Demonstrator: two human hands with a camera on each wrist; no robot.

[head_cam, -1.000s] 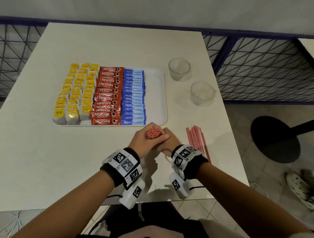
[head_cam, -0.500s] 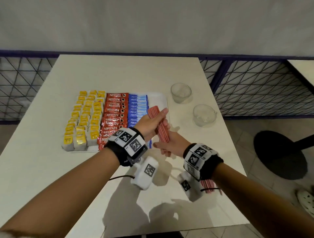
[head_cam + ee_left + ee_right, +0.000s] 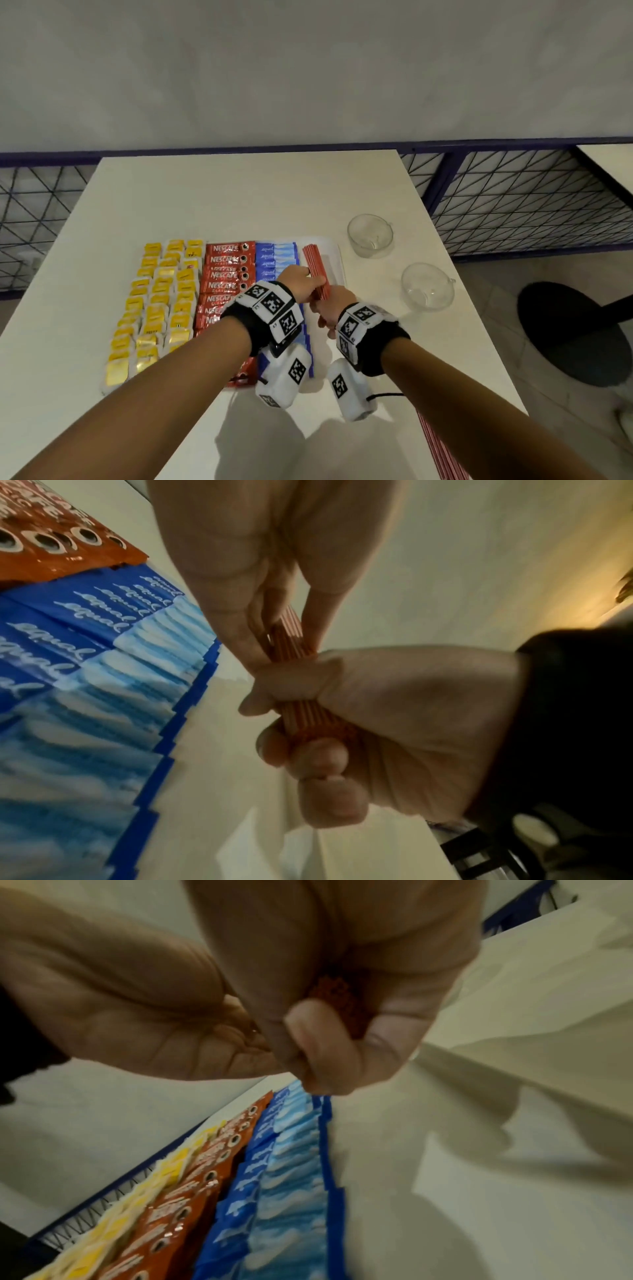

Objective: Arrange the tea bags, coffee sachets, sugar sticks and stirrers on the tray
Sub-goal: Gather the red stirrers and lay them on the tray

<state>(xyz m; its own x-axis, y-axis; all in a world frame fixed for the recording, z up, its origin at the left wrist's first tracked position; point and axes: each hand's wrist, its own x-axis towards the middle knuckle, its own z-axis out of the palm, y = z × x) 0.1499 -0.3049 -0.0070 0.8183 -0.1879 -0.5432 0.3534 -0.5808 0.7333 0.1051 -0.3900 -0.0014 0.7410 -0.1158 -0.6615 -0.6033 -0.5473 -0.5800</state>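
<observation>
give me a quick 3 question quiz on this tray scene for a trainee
1. True or false: both hands grip the stirrer bundle.
2. Which column lies next to the bare strip of the tray? A. tea bags B. coffee sachets C. sugar sticks
3. How many glass cups stand to the right of the tray?

Key
1. True: the left hand and the right hand both curl round it.
2. C: the sugar sticks border it; the coffee sachets and the tea bags lie further left.
3. Two: the far cup and the near cup.
</observation>
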